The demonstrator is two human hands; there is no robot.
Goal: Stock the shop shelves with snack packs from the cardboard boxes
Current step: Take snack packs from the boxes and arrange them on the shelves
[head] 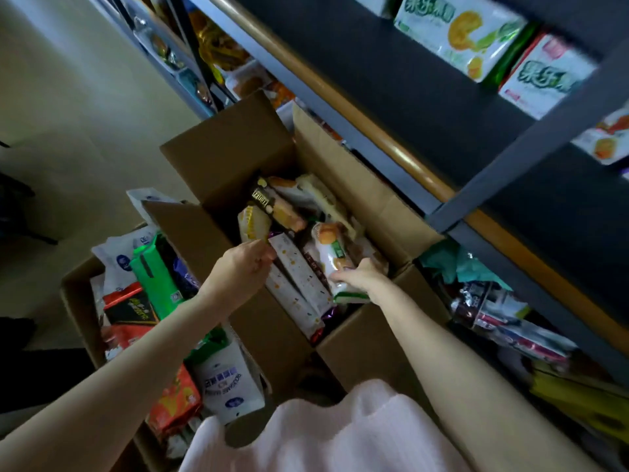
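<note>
Two open cardboard boxes sit on the floor against the shop shelving (pixel 452 199). Larger box (pixel 224 155), flaps up, holds mixed snack packs; second box (pixel 73 301) lies to its left, also full.

Legible writing: very little. White-and-green biscuit packs (pixel 459 32) on the upper shelf carry large green Chinese characters, too blurred to read with confidence. White pouch (pixel 229 386) in the second box shows small upside-down print and a blue logo, not legible. Black-and-red pack (pixel 131 310) has gold lettering, unreadable. Small dark bar (pixel 262 198) in the larger box has gold print, unreadable.

Left hand (pixel 243 267): over the larger box's left side, fingers curled, fingertips pinched at the lower edge of a white-and-yellow pack (pixel 253 223); cannot tell how firm the hold is.

Right hand (pixel 359 275): fingers wrapped round the lower end of a white pack with a green label (pixel 332 247), which stands roughly upright inside the larger box, beside long white cartons with gold dots (pixel 299 274).
</note>
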